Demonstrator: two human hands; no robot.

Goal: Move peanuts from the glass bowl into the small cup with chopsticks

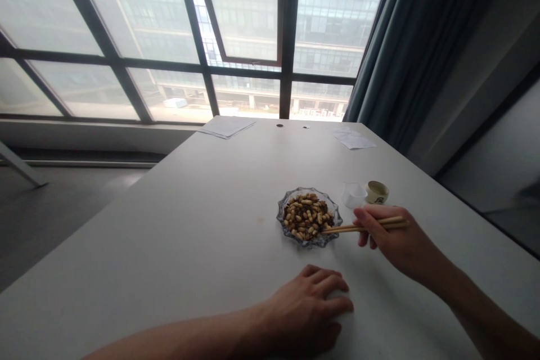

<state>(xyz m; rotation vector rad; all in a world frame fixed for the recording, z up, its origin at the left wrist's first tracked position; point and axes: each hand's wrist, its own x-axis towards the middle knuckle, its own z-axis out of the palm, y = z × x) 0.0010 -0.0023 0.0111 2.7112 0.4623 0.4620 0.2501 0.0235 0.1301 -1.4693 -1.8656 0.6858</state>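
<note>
My right hand (392, 242) is shut on a pair of wooden chopsticks (363, 228), and their tips reach over the edge of a scalloped glass dish (295, 196). The dish holds a heap of fried peanuts (306, 216) mixed with dark bits. My left hand (307, 309) rests palm down on the white table (169, 225), holding nothing, just in front of the dish and apart from it. Whether the chopstick tips touch any peanut is hard to tell.
Just beyond the dish stand a small white cup (353, 195) and a small ceramic cup (377, 192). Loose papers (226, 126) and a white sheet (353, 139) lie at the far edge. Behind the table are a large window (169, 28) and a dark curtain (405, 39).
</note>
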